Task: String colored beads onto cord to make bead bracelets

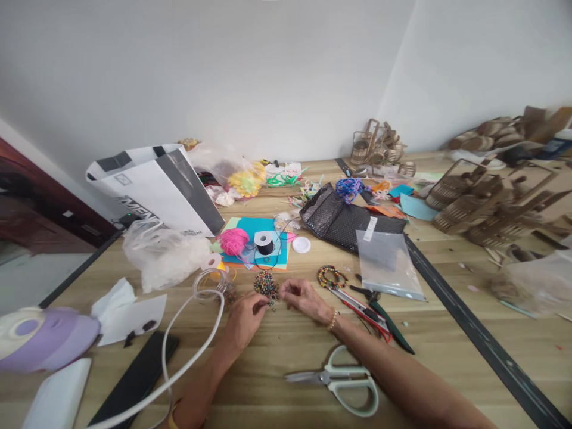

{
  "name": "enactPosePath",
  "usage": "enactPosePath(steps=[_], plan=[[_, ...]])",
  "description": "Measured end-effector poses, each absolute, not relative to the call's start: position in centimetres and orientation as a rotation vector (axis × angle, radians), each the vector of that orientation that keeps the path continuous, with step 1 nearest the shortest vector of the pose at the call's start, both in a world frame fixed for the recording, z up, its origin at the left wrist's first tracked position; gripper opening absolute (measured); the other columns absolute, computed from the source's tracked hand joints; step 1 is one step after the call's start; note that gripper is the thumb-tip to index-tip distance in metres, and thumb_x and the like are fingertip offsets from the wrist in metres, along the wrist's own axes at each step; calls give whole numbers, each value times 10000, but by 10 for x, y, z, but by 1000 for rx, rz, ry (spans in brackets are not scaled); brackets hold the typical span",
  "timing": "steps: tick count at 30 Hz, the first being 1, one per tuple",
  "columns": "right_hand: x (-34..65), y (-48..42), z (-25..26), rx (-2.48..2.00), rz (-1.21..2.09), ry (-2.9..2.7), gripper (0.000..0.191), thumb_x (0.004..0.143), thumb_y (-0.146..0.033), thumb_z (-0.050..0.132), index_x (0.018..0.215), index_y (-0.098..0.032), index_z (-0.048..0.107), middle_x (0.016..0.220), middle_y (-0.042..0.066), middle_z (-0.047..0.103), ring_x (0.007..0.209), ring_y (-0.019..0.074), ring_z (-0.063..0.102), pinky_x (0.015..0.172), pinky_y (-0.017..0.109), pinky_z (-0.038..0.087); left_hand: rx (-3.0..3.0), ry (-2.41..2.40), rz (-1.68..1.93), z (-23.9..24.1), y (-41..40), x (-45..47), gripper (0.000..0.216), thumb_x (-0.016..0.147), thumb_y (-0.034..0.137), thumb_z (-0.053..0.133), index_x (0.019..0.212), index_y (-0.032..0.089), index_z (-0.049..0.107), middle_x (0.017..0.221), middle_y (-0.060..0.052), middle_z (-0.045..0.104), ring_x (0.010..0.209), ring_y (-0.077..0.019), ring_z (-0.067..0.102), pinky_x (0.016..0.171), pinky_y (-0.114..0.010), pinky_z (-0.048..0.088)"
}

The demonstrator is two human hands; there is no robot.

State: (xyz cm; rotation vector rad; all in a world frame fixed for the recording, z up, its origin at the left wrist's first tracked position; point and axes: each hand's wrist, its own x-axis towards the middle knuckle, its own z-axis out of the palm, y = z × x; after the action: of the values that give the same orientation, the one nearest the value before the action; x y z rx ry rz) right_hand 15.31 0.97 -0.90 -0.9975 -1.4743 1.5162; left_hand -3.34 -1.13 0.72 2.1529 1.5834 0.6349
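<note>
"Two hands at work here. Start from the left: what lies there?"

"Well left of the bead pile (267, 285) sits a purple appliance (44, 336), and a white cord (196, 351) curves up to just left of the pile. Then comes the left hand (243, 316), its grip narrow, fingertips pinched at the pile's near edge."

"Holding a bead?"

"Too small to tell. The pile itself lies on the wooden surface (277, 345), between the two hands."

"And the right hand (306, 298)?"

"Just right of the pile, fingers curled. Whether they close on anything, I cannot tell."

"How would those beads handle?"

"Light, hard and slippery, I judge, and quick to roll. Best taken one at a time between thumb tip and forefinger tip."

"Further right?"

"Beaded bracelets (331, 276) near the pile, scissors (339, 378) nearer the person, and a clear zip bag (386, 265) beyond."
</note>
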Motion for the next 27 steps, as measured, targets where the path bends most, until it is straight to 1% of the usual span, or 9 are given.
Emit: enactPosePath(steps=[4,8,12,16,19,22,25,27], plan=[[154,12,-12,-961,1553,-1450,250,727,-385,630,708,-148,555,595,-36,477,520,75,426,469,182,418,2253,1591,399,14,-14,-27,119,741,106,599,783,171,689,812,-64,664,799,-214,610,726,-300,443],[157,15,-11,-949,1593,-1461,239,695,-364,656,701,-141,571,621,-27,522,518,73,464,477,187,435,2296,1571,273,17,-15,-22,117,760,131,594,779,170,703,827,-79,656,840,-236,608,744,-315,440],[160,17,-11,-939,1627,-1497,215,689,-341,652,698,-139,578,608,-28,535,496,67,475,457,176,423,2300,1550,284,14,-15,-21,144,778,132,564,779,170,702,832,-81,651,830,-231,606,745,-318,440],[161,18,-11,-911,1631,-1520,223,692,-350,642,684,-135,583,595,-28,536,488,61,462,459,175,428,2292,1518,410,9,-15,-21,153,758,108,556,719,174,689,796,-71,652,820,-223,598,745,-312,433],[161,18,-10,-928,1615,-1532,239,688,-370,643,690,-138,586,595,-28,539,480,63,457,444,176,418,2130,1531,609,8,-12,-20,132,727,118,567,695,168,686,718,-52,642,711,-192,586,681,-290,429],[161,18,-8,-943,1593,-1559,231,697,-368,632,702,-141,586,562,-40,520,450,58,441,421,170,390,1785,1493,819,10,-7,-19,114,716,216,596,693,153,689,636,-27,625,588,-147,544,588,-258,412],[160,16,-6,-937,1576,-1536,218,699,-358,624,703,-146,573,554,-49,508,437,49,421,411,159,363,1363,1421,954,12,-2,-17,201,662,337,656,665,137,673,526,15,562,455,-94,456,459,-218,349],[159,14,-5,-926,1558,-1517,218,703,-358,622,706,-148,562,553,-51,501,438,48,413,412,156,347,1111,1360,1008,15,-1,-14,260,591,378,713,633,130,648,489,38,526,397,-62,396,393,-193,283]])
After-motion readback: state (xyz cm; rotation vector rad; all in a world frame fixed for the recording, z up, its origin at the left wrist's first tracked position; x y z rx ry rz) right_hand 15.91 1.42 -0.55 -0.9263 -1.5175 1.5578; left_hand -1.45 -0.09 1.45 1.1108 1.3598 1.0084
